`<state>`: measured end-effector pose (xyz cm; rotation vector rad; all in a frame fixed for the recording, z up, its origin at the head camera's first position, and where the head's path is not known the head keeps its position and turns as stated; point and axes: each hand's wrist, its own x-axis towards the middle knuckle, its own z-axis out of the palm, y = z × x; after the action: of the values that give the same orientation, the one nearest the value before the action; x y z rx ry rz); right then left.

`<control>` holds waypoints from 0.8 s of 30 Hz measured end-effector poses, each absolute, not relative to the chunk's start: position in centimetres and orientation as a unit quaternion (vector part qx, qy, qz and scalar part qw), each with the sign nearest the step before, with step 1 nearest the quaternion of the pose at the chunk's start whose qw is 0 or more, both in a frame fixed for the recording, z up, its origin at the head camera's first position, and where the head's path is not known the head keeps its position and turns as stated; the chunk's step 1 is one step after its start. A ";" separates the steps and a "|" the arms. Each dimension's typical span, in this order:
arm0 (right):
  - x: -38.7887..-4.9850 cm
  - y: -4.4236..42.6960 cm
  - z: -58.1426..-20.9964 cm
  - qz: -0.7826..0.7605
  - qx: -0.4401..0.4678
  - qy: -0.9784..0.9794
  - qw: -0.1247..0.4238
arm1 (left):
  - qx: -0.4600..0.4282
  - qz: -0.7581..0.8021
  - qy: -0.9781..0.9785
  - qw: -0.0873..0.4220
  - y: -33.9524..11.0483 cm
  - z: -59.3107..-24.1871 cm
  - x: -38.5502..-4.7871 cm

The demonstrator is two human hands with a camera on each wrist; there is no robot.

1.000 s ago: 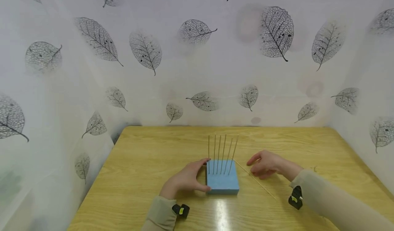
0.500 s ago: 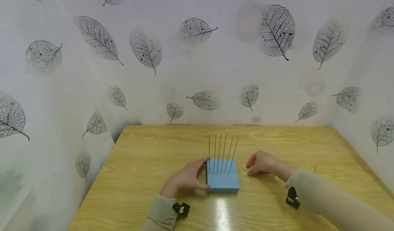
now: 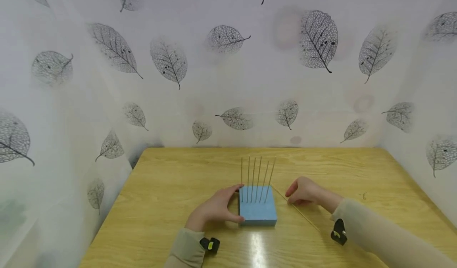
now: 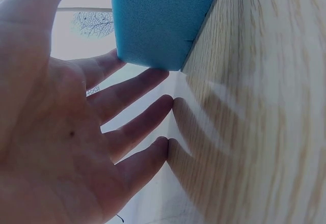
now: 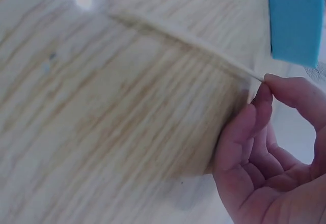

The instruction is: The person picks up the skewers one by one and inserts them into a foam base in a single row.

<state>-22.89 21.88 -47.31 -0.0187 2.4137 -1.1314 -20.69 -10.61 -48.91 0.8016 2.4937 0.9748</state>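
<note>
A light blue foam block (image 3: 258,212) lies on the wooden table with several thin wooden sticks (image 3: 253,180) standing in a row from its top, the rightmost ones leaning right. My left hand (image 3: 214,209) grips the block's left side, thumb at the front corner and a forefinger at the back corner. In the left wrist view, two fingertips touch the block (image 4: 158,25) while the lower fingers are spread against the table. My right hand (image 3: 305,191) pinches a loose thin stick (image 3: 305,218) between thumb and forefinger, right of the block. The stick (image 5: 204,46) slants close over the tabletop.
The wooden table (image 3: 171,169) meets a leaf-patterned wall covering (image 3: 250,81) at the back and sides. A small mark or scrap (image 3: 364,196), too small to tell, is on the table at the right. Light glares in front of the block.
My right hand has moved slightly left and down onto the loose stick and now pinches it. The left hand and the block have stayed in place.
</note>
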 end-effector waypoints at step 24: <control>-20.9 21.7 -41.7 -0.618 -0.029 0.785 0.005 | 0.281 0.348 0.878 0.172 -10.6 -49.1 -20.7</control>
<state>-20.88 21.70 -41.68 -0.0901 2.4601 -1.9367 -20.65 -10.62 -49.08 0.7982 2.4902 0.9879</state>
